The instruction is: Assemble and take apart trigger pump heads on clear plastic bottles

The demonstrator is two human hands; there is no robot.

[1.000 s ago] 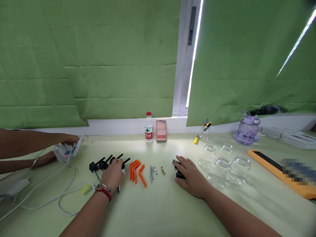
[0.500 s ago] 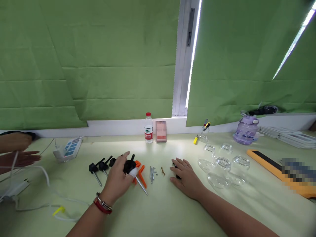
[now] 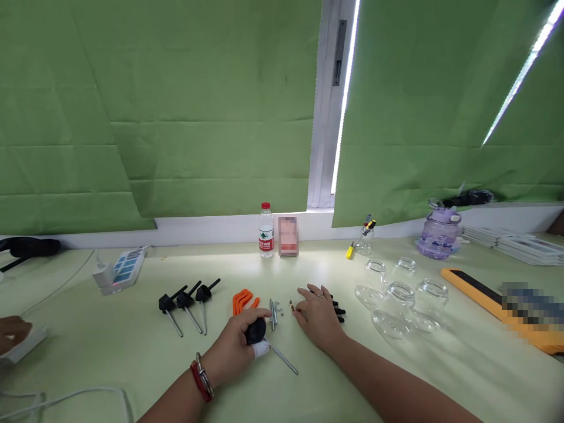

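Observation:
My left hand [image 3: 238, 343] is closed around the black head [image 3: 255, 332] of a part with a straight metal rod [image 3: 284, 359], which points down to the right. White tape wraps its thumb. My right hand [image 3: 319, 317] is low over the table with fingers spread, thumb and fingertips right at some tiny brass pieces [image 3: 291, 305], partly hiding them. Black pieces [image 3: 338, 311] stick out from behind that hand. Between the hands lie slim metal screws [image 3: 274, 315] and orange bent pieces [image 3: 242, 299]. Left of these sit three more black-headed rods [image 3: 185, 299].
Clear glass vessels [image 3: 400, 305] stand to the right, beside an orange-and-black tool [image 3: 476, 288]. A water bottle [image 3: 266, 232] and a small box [image 3: 288, 236] stand at the back. Another person's hand [image 3: 15, 333] is at the far left, near a white cable [image 3: 88, 390].
My left hand has carried the black-headed rod right and nearer to me, away from the others. My right hand has shifted left off the black pieces to the brass ones. The other person's hands have moved.

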